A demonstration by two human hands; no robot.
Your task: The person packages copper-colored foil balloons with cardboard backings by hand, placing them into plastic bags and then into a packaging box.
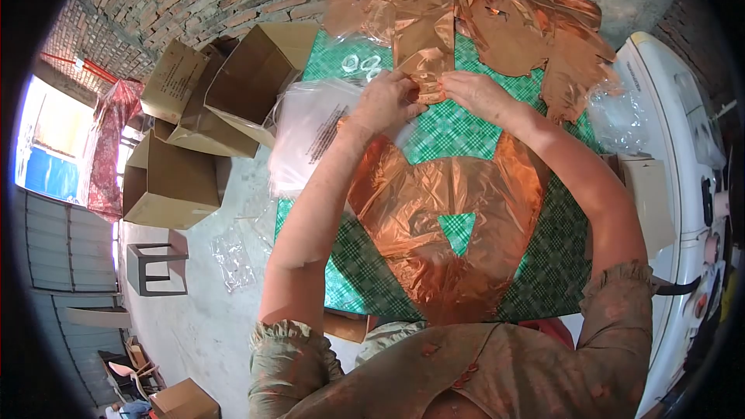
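Both hands are at the near end of a folded copper foil packet (424, 35), which looks to be in a clear plastic sleeve. My left hand (388, 99) pinches its left corner, fingers closed. Opposite it, my right hand (475, 95) grips the right corner between thumb and fingers. Closer to my body, a flat, uninflated copper foil balloon (423, 194) lies spread on the table, shaped like a letter A with a triangular hole. My forearms pass over its sides. Beside my left forearm lies a stack of clear printed plastic bags (310, 128).
A green plaid cloth (450, 136) covers the table. More crumpled copper foil (512, 31) lies along its far side, near white rings (361, 64). Open cardboard boxes (248, 70) stand at left, above a small grey stool (157, 269). A white appliance (675, 109) stands at right.
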